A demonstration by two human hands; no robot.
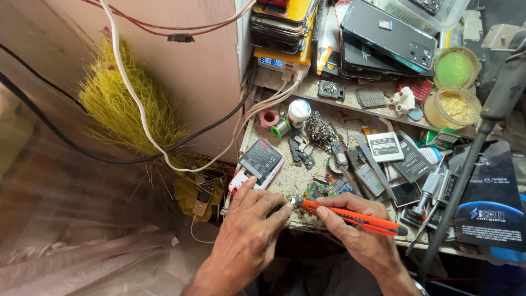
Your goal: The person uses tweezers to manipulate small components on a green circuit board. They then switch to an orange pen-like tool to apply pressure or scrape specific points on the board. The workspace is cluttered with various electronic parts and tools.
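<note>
Orange knife (350, 217) — btwn both hands

You sit at a phone-repair workbench (290, 181): stacked phones (282, 24), loose batteries (260, 159), solder reels (280, 127) and circuit scraps (320, 131) crowd it.

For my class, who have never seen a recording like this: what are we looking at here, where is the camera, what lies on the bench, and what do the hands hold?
The one picture comes from a camera worn on a person's head, looking down at their own bare hands over a cluttered workbench. The right hand holds an orange-handled tool like a pen, its tip at a small part that the left hand pinches; what that part is cannot be told. On the bench lie a phone battery, spools of solder wire and loose phone parts. On a shelf behind stand stacked phones and two round yellow tubs. A yellow brush hangs on the wall.
</note>
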